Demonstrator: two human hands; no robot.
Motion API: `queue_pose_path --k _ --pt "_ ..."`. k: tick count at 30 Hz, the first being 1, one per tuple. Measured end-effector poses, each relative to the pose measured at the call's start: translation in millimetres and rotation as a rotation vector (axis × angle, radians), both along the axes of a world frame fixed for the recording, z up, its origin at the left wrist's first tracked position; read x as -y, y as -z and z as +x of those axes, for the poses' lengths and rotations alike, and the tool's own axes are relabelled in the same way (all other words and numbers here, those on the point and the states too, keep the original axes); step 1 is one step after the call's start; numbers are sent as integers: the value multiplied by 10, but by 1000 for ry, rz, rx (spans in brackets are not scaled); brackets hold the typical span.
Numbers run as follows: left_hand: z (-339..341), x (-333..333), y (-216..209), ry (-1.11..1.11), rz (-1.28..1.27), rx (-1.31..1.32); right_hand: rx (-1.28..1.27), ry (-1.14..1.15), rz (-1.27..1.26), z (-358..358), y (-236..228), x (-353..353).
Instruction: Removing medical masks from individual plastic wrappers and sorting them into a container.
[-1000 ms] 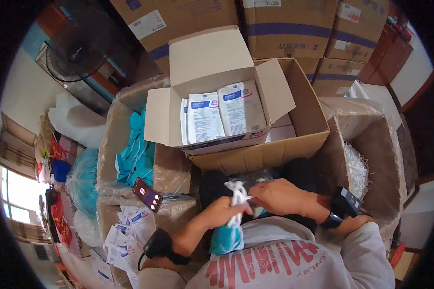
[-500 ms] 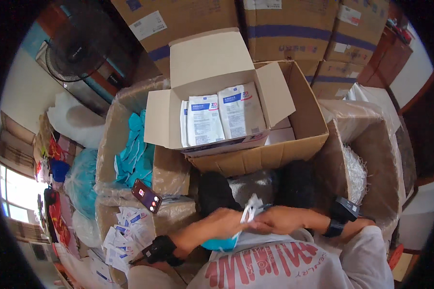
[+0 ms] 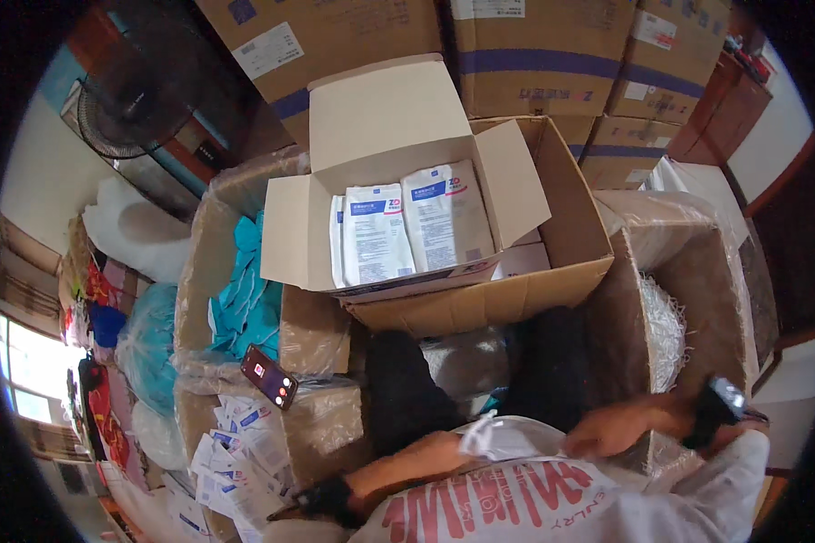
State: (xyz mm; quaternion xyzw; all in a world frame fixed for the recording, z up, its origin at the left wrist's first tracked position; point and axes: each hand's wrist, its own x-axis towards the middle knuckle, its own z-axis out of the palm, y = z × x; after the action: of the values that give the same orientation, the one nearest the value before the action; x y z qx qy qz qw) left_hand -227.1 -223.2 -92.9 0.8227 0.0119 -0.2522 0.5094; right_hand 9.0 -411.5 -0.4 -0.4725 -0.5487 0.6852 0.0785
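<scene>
My left hand [image 3: 445,445] is low in front of my shirt, its fingers closed on a blurred bundle of white strips [image 3: 478,435]. The bundle partly hides the fingertips. To the right of it, apart from my left hand, is my right hand [image 3: 596,436], blurred, with its fingers drawn together; what they hold, if anything, I cannot make out. Ahead of my knees stands an open white carton [image 3: 287,226] with several white printed packets [image 3: 378,235] upright inside.
The white carton sits in a larger brown box [image 3: 570,217]. On the left are a box of teal fabric pieces [image 3: 244,299], a phone [image 3: 269,375] and a box of small white packets [image 3: 235,462]. A lined box at right holds white strands [image 3: 663,335]. Taped cartons [image 3: 543,63] stand behind.
My hands have moved apart, the right one going right. The teal piece that hung below my left hand is out of sight there; a bit of teal now shows between my knees.
</scene>
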Motion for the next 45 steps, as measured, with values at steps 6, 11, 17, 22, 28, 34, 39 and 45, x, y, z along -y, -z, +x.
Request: queue_pose_path --k 6,11,17,22,28,34,39,45 --pt "68 -257 -137 -404 -178 10 -201 819 -350 434 121 143" --pt "412 -710 -625 -297 301 155 -655 1341 -319 36 922 -297" --pt "540 -850 -859 -452 514 323 -543 1512 -290 -367 1865 -762" --pt "604 -930 -978 -543 286 428 -145 1389 -184 -350 2257 -888" --pt "632 -956 -1106 -609 109 370 -300 884 668 -558 523 -1275" --pt "682 -980 -1071 -639 134 463 -134 514 475 -508 164 -1302" --pt "791 -878 -831 -772 68 530 99 675 1347 -631 60 -1411" --pt "931 -1013 -746 -969 346 577 223 575 1326 -803 -57 -1504"
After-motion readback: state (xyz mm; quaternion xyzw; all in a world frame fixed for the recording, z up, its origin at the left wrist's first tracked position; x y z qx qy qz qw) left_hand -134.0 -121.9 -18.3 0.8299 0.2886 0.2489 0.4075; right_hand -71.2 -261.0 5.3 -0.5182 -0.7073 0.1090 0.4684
